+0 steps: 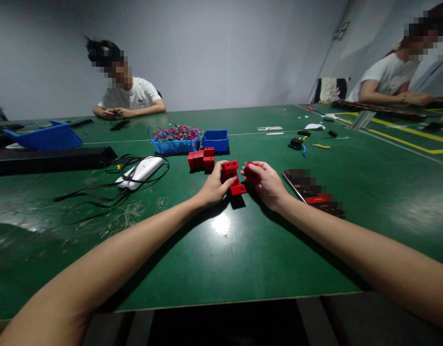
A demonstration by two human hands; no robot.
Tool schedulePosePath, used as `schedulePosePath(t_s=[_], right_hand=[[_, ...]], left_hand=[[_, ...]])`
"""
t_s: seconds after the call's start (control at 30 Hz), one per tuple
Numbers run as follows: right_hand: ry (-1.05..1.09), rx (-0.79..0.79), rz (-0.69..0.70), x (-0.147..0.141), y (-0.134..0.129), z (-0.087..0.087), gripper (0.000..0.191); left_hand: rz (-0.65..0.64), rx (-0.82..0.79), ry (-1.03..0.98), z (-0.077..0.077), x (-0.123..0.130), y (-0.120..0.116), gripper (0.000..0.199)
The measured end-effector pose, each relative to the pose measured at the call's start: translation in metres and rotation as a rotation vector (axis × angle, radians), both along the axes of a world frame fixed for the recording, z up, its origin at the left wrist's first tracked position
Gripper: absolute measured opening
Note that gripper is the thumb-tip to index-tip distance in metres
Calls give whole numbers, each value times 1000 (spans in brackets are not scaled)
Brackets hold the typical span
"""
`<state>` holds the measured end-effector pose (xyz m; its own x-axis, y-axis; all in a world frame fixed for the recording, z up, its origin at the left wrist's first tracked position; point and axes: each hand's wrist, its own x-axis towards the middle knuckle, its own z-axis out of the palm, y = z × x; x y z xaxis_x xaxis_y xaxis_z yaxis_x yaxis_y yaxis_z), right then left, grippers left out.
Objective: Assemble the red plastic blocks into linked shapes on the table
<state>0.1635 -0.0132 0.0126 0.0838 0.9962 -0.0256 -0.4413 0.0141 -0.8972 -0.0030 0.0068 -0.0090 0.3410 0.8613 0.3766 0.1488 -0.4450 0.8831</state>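
My left hand [214, 186] is closed around a red block-like part [237, 188] with round holes in its faces, held just above the green table. Close by on the right, my right hand [267, 185] pinches a smaller red piece [248, 166], largely covered by the fingers. Small pale bits show at its tip, too small to name. A narrow gap separates the two red pieces. Beyond my left hand, several similar red blocks [196, 160] sit together on the table.
Behind the blocks stand a blue bin of colourful wires [176, 145] and another blue bin [216, 140]. A white power strip [144, 172] with black cable lies left, a phone [308, 192] right. Two people [132, 98] [387, 79] sit across the table [221, 269].
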Motion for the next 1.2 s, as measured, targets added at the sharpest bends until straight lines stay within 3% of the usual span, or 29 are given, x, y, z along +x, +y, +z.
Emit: schedulePosePath(t_s=[0.17, 0.33, 0.53, 0.63, 0.73, 1.0, 1.2], right_hand=[[-146, 78, -19, 2, 0, -8, 44], [-161, 117, -24, 2, 2, -9, 38], [-233, 72, -142, 3, 0, -10, 69], [-286, 58, -51, 3, -3, -9, 51], [-346, 100, -26, 2, -5, -8, 41], [-451, 311, -119, 4, -3, -10, 28], [-373, 255, -101, 4, -1, -10, 30]], left_hand=[[-22, -11, 1, 1, 1, 0, 37], [-20, -6, -9, 1, 1, -1, 35], [-46, -69, -85, -1, 1, 1, 42], [-67, -171, -187, -3, 2, 4, 54], [-79, -211, -207, -3, 2, 6, 50], [-87, -181, -160, -2, 4, 6, 37], [-82, -174, -139, -4, 3, 7, 37]])
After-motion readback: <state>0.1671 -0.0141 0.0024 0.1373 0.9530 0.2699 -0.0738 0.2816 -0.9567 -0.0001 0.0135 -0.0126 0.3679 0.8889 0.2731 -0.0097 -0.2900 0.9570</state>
